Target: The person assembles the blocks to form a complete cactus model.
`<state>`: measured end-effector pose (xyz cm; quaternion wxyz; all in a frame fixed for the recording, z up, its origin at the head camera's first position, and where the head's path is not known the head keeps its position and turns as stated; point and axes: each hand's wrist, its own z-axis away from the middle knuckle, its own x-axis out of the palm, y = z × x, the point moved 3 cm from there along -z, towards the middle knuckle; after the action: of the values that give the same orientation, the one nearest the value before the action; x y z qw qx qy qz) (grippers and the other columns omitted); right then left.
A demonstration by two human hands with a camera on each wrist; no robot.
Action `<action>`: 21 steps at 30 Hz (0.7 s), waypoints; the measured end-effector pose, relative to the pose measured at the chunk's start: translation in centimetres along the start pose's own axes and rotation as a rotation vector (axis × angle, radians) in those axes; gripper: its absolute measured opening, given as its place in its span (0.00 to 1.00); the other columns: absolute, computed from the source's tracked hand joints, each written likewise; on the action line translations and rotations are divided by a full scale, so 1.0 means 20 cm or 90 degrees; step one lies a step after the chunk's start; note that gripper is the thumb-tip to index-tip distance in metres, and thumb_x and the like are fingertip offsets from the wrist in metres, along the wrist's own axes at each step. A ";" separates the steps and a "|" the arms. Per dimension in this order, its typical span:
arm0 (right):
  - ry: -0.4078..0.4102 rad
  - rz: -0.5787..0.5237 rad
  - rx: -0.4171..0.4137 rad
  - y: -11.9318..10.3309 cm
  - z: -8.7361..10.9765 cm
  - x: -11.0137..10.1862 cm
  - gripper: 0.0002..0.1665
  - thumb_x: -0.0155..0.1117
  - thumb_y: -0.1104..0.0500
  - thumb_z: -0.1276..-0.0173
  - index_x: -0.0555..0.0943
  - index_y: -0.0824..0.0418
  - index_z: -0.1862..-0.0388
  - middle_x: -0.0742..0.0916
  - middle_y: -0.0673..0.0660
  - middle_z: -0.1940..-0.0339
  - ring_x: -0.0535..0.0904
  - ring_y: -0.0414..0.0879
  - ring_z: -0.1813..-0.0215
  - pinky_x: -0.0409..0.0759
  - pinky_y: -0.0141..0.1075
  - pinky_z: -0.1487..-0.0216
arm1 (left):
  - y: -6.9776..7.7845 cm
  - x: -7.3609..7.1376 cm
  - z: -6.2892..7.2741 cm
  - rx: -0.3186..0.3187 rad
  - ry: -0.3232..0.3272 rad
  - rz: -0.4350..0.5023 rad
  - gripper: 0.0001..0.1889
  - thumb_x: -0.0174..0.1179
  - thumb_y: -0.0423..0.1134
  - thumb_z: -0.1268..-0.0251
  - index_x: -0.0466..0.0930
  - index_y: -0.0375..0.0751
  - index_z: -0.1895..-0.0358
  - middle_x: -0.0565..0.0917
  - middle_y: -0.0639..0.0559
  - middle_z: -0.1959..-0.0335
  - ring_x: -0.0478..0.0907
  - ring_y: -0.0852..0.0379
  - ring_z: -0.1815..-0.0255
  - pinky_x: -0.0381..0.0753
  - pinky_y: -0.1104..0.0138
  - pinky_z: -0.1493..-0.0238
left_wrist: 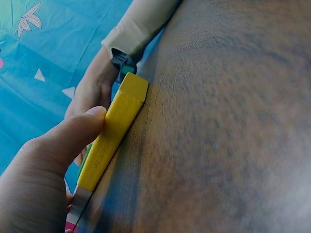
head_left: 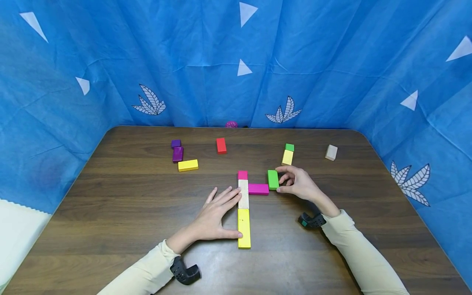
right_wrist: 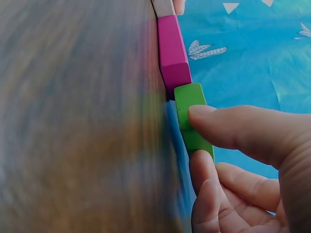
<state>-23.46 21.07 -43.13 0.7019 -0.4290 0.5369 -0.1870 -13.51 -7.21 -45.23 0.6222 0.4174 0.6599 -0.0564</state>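
A column of blocks lies on the table: a small pink block (head_left: 242, 175), a white block (head_left: 243, 200) and a yellow block (head_left: 244, 229) end to end. From the white block's right side a magenta block (head_left: 258, 189) extends sideways. My left hand (head_left: 215, 217) lies with fingers spread along the column's left side, its thumb touching the yellow block and its fingertips at the white one. At the magenta block's right end stands a green block (head_left: 273, 180). My right hand (head_left: 300, 183) pinches this green block between thumb and fingers; the right wrist view shows the thumb (right_wrist: 201, 116) on it.
Farther back lie purple blocks (head_left: 178, 154), another yellow block (head_left: 188, 165), a red block (head_left: 221, 145), a pale yellow block (head_left: 287, 157) touching a small green block (head_left: 289, 147), and a whitish block (head_left: 331, 152). A blue curtain (head_left: 206, 82) surrounds the table (head_left: 129, 196).
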 end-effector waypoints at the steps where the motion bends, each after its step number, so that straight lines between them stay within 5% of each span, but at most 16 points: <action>1: -0.001 0.001 0.001 0.00 0.00 0.00 0.36 0.75 0.67 0.45 0.73 0.68 0.37 0.86 0.61 0.65 0.77 0.45 0.70 0.77 0.29 0.70 | 0.00 0.00 0.00 0.000 0.000 0.001 0.55 0.67 0.68 0.56 0.60 0.42 0.25 0.60 0.52 0.22 0.54 0.46 0.21 0.45 0.39 0.25; 21: -0.016 -0.007 -0.009 0.00 0.00 0.01 0.37 0.75 0.65 0.45 0.73 0.68 0.36 0.87 0.62 0.63 0.78 0.45 0.71 0.77 0.30 0.71 | 0.01 -0.01 0.00 0.003 0.005 0.002 0.54 0.67 0.67 0.56 0.61 0.41 0.26 0.61 0.52 0.23 0.55 0.45 0.22 0.45 0.38 0.25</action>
<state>-23.30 20.97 -43.34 0.7046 -0.4391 0.5270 -0.1817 -13.45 -7.20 -45.00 0.6190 0.4200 0.6613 -0.0551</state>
